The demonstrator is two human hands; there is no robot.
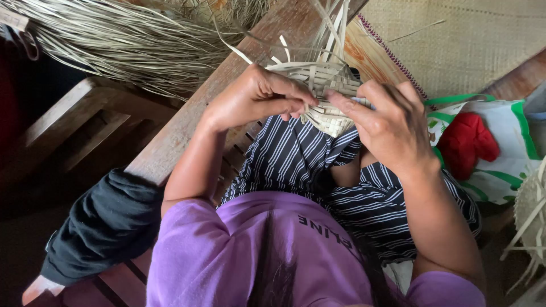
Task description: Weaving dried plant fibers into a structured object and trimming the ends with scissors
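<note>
Straw-coloured woven piece (324,94), partly finished, sits over the person's lap at scene centre, loose strips (333,25) rising from its far edge. Weave is a flat checker of pale strips.

Left hand (256,96): grip clenched on the left edge of the woven piece, fingertips pinching a strip against the thumb. Right hand (389,128): fingers curled over the right edge of the same piece, forefinger pressed along a strip; grip grasping the weave. Fingertips of the two hands nearly meet at the near edge of the piece.

Under the hands: striped dark-and-white cloth (296,156) across the lap; purple shirt (239,250) nearest the camera.

Surroundings: bundle of dry strips (131,40) lying far left, across a wooden bench (187,119). Black garment (105,224) draped on the bench, near left. Woven mat (472,40) far right. Green-and-white bag (500,148) on the right, with a red cloth (466,142) on it. Second pale woven item (532,213) at the right border, partly cut off.
</note>
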